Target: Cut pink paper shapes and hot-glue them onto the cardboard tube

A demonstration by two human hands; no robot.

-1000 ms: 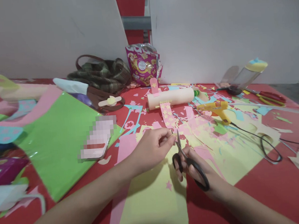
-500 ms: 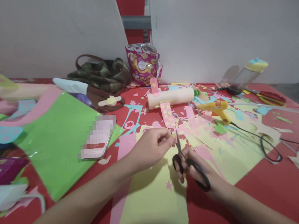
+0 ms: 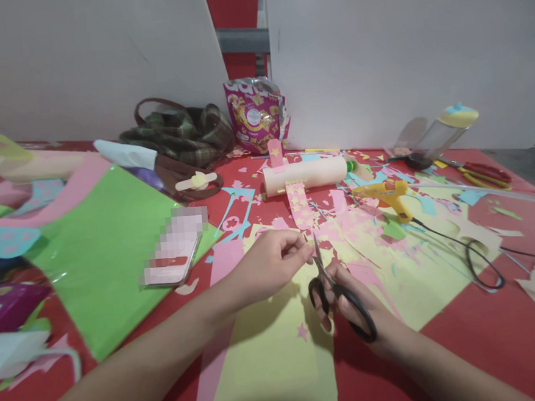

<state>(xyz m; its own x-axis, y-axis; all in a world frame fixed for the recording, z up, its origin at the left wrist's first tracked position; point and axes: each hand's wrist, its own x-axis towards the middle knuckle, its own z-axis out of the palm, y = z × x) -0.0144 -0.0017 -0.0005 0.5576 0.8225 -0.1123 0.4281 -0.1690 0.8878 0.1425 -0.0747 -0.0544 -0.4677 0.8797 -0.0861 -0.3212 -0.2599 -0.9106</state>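
My right hand (image 3: 352, 295) grips black-handled scissors (image 3: 364, 319), their blades pointing away from me and slightly parted. Close by the blades, my left hand (image 3: 274, 261) is closed in a pinch at the fingertips; whatever it pinches is too small to make out. Both hands are above a yellow paper sheet (image 3: 274, 359), with a pink sheet (image 3: 214, 351) showing along its left side. A small pink paper star (image 3: 302, 331) lies on the yellow sheet below my hands. Beyond them rests a cream paper roll (image 3: 314, 174) with a pink strip patterned in yellow stars (image 3: 299, 204).
On the right lie a yellow glue gun (image 3: 386, 197) with a black cord, a clear bottle (image 3: 448, 130) and red-handled pliers (image 3: 485, 173). At left are a phone (image 3: 174, 250) on green sheet (image 3: 102, 261) and a plaid bag (image 3: 184, 133). A snack bag (image 3: 257, 116) stands behind, amid paper scraps.
Almost nothing differs. The scissors' blades are shifted very slightly beside my left fingertips; both hands stay in the same place.
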